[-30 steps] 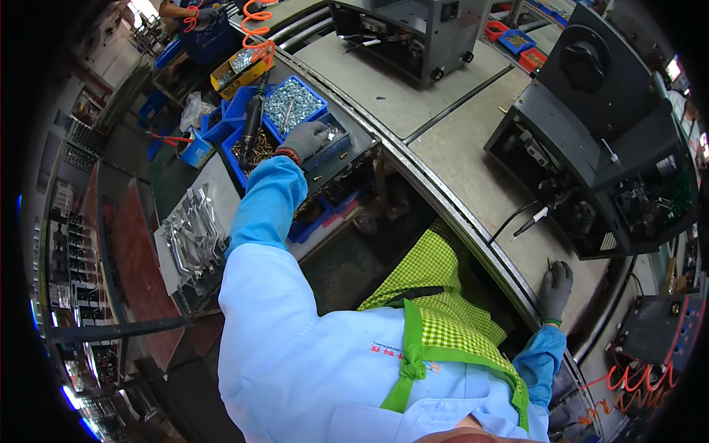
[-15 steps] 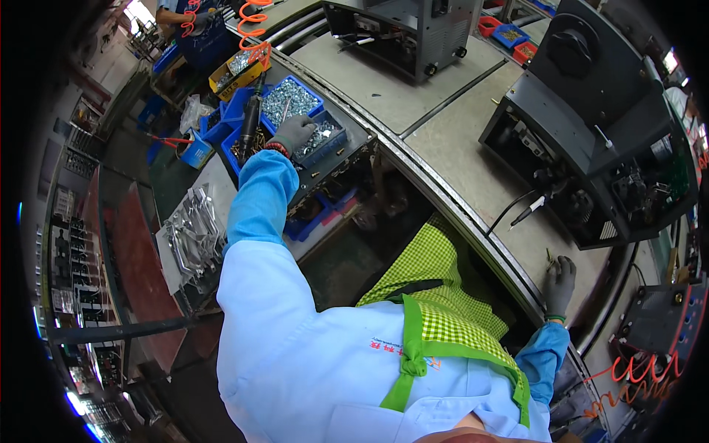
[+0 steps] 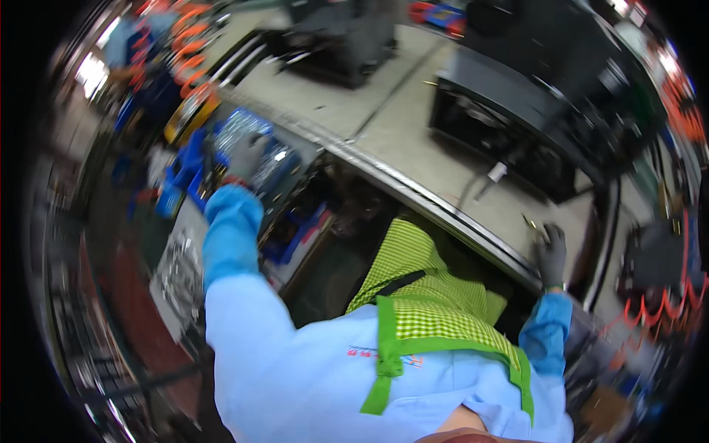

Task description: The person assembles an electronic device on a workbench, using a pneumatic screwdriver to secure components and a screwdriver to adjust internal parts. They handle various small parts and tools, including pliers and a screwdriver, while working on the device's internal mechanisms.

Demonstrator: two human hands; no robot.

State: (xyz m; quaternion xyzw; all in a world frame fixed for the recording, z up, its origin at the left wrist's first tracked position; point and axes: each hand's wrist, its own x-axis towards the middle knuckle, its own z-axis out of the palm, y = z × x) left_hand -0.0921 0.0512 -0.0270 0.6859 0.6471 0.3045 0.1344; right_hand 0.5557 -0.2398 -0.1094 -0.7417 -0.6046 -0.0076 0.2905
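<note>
My left hand (image 3: 249,156), in a grey glove, reaches over blue bins (image 3: 190,164) of small shiny metal fasteners (image 3: 242,129); blur smears its fingers, so any grip is unclear. A dark powered screwdriver is hard to make out beside it. My right hand (image 3: 552,255), also gloved, rests on the bench top (image 3: 413,133) at the right with its fingers somewhat apart. Just beyond its fingertips, a small brass-coloured piece (image 3: 529,221) appears to lie on the surface. Farther off stands an opened dark grey machine housing (image 3: 509,96), a cable with a white connector (image 3: 497,173) in front.
Another dark housing (image 3: 343,37) stands at the far side. An orange coiled hose (image 3: 190,52) hangs above a yellow bin (image 3: 190,114). Bent metal parts (image 3: 177,273) lie on the left. A metal rail (image 3: 384,173) edges the bench; a dark unit (image 3: 653,255) is at the far right.
The whole view has shifted and blurred, with the bench sliding up and left in it. My left hand stays over the bins. My right hand sits slightly farther from the brass-coloured piece.
</note>
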